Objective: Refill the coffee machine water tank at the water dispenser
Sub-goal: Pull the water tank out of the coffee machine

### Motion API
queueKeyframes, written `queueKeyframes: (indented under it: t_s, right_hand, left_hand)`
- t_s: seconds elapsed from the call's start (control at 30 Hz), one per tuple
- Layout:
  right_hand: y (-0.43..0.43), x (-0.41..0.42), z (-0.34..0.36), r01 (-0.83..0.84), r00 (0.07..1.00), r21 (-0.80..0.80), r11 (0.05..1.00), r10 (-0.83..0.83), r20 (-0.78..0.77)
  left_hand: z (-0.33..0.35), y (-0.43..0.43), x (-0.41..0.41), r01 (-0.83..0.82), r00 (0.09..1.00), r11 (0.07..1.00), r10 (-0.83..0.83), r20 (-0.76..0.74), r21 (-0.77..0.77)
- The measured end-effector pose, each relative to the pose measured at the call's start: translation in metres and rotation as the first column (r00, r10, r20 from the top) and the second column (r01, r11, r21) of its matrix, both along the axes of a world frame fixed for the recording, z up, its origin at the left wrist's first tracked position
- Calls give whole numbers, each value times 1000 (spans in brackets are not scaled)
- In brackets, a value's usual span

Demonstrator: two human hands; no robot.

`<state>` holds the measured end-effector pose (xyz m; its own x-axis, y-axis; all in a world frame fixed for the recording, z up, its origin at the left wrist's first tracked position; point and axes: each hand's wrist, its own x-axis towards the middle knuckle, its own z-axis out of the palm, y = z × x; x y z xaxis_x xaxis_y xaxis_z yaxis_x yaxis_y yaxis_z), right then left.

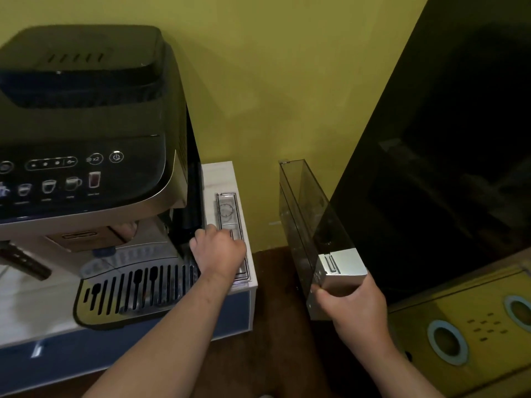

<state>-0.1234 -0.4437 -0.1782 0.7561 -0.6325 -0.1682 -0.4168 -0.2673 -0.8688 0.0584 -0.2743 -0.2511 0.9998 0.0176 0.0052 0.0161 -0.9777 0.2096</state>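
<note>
**Operator:** Where is the water tank located?

**Technician:** The water tank (304,214) is held in the air to the right of the coffee machine (86,124), clear of its housing. It is made of smoked transparent plastic. Its silver end is turned toward the camera.

**Operator:** How is it held?

**Technician:** The silver end is gripped by the right hand (353,308). The thumb is pressed on the left face and the fingers are wrapped under the end.

**Operator:** And the other hand?

**Technician:** The left hand (218,251) is placed just beside the machine's right flank, over the near half of a clear lid (228,211). The fingers are bent downward and kept together. Whether the lid is actually gripped cannot be told.

**Operator:** What is the lid resting on?

**Technician:** The lid is laid flat on the white counter (221,173), along the edge to the right of the machine. The drip tray (129,285) is seen at the machine's front.

**Operator:** What lies further out?

**Technician:** A dark cabinet (445,139) is found to the right of the machine, beyond the tank. A yellow panel (474,317) with blue-ringed holes is seen at the cabinet's base. A yellow wall (258,67) is seen behind the machine.
</note>
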Motion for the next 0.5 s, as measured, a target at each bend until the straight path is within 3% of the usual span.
queueKeyframes:
  t_s: [0.5]
  right_hand:
    - [3,2,-1,-18,1000,21,1000,18,16]
  left_hand:
    - [3,7,10,11,1000,998,-10,-18,59]
